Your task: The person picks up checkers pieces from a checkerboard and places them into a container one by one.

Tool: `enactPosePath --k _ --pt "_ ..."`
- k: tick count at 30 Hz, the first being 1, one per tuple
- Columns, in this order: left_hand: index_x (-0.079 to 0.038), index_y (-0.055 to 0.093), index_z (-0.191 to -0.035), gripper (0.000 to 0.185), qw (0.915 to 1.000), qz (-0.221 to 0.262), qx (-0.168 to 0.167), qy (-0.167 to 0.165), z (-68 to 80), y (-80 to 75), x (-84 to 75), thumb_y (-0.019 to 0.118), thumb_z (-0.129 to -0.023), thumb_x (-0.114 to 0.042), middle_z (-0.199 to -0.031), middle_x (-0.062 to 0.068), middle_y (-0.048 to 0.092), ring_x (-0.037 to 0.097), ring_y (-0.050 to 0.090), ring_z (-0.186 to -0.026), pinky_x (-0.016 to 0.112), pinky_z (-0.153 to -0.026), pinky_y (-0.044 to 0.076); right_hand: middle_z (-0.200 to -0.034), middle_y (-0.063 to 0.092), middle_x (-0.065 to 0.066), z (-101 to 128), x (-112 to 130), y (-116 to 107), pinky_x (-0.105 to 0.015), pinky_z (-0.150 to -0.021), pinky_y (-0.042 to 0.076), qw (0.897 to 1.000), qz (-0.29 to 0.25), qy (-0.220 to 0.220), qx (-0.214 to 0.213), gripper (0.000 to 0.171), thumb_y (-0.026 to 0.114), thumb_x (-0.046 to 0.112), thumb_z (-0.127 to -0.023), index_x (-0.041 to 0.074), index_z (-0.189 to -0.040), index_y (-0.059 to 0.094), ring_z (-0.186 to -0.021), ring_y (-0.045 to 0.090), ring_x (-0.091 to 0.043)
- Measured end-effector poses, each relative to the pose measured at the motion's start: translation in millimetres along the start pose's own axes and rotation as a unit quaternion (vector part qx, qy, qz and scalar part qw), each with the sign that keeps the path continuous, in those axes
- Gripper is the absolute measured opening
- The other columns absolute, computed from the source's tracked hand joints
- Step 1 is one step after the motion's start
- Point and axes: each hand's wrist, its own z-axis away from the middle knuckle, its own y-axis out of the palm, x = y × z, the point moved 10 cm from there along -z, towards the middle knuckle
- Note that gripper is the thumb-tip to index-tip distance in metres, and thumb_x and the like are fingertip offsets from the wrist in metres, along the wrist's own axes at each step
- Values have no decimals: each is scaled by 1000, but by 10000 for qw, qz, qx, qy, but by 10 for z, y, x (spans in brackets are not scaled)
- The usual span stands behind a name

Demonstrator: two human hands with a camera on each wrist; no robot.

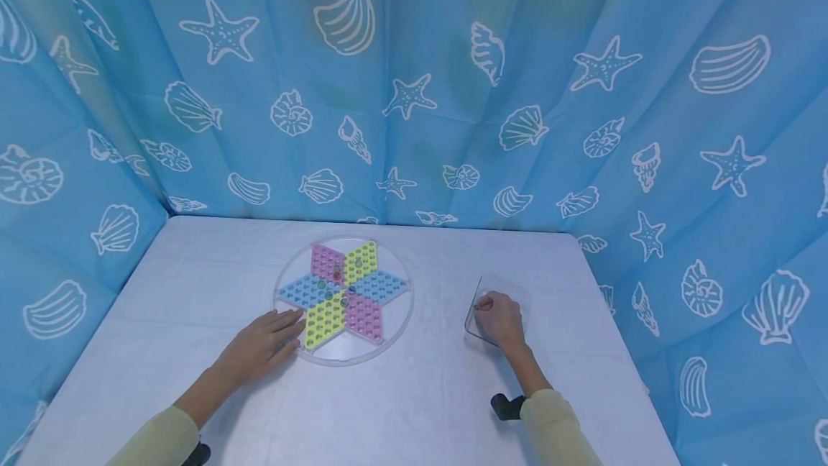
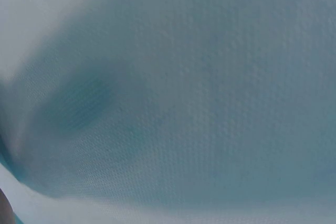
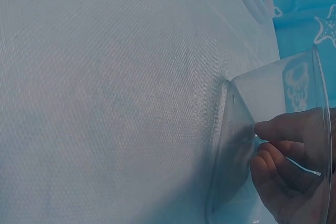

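Observation:
A round clear Chinese checkers board (image 1: 352, 348) with a pink, yellow and blue star lies on the table, with several marbles (image 1: 337, 274) near its middle. My left hand (image 1: 264, 345), fingers extended, rests at the board's left front edge. To the right, my right hand (image 1: 500, 316) reaches into a clear plastic box (image 1: 515, 287), its fingers curled. Thumb and forefinger pinch what looks like a small dark marble (image 1: 477, 306), mostly covered by the fingertips. In the right wrist view the fingers (image 3: 281, 129) show through the box's wall (image 3: 262, 85). Only blurred cloth fills the left wrist view.
White cloth covers the table (image 1: 414, 408). Blue curtains (image 1: 414, 142) with white shell and starfish prints stand along its back and sides. A black wrist strap piece (image 1: 507, 407) sits by my right sleeve (image 1: 555, 423).

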Motion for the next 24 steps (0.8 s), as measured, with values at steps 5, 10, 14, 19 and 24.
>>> enactPosePath --k 5,10,14,19,24 --pt "-8 60 -138 45 10000 -8 -21 40 -2 9 3 58 -100 -32 -146 10 53 31 48 -134 50 -114 34 -78 69 -6 -10 -6 -1 -40 -66 55 10000 13 -20 -22 11 74 1 -82 -2 -92 72 -74 66 -24" --pt "-8 60 -138 45 10000 -37 -13 18 -1 16 8 57 -100 -33 -146 10 53 31 48 -134 50 -114 34 -78 69 -6 -10 -10 -1 -40 -66 55 10000 26 6 -14 11 73 1 -82 -1 -93 72 -73 65 -24" --pt "-8 59 -138 45 10000 -14 26 -10 3 12 5 57 -101 -33 -146 10 52 32 47 -134 51 -114 34 -78 67 -6 -9 -12 -2 -39 -65 55 10000 55 80 16 13 73 3 -82 -1 -94 71 -73 64 -23" --pt "-7 60 -137 44 10000 -24 14 60 -3 6 -4 57 -101 -32 -146 11 53 31 48 -134 51 -114 34 -82 67 -8 -11 -8 -10 -40 -67 55 9999 106 118 47 16 72 3 -83 -2 -98 71 -76 64 -24" --pt "-7 61 -136 43 10000 17 -36 87 -9 -3 -12 58 -100 -31 -145 11 54 32 49 -133 52 -113 35 -88 68 -11 9 31 -50 -43 -73 57 9999 51 90 32 19 70 3 -84 -3 -102 70 -82 66 -29"
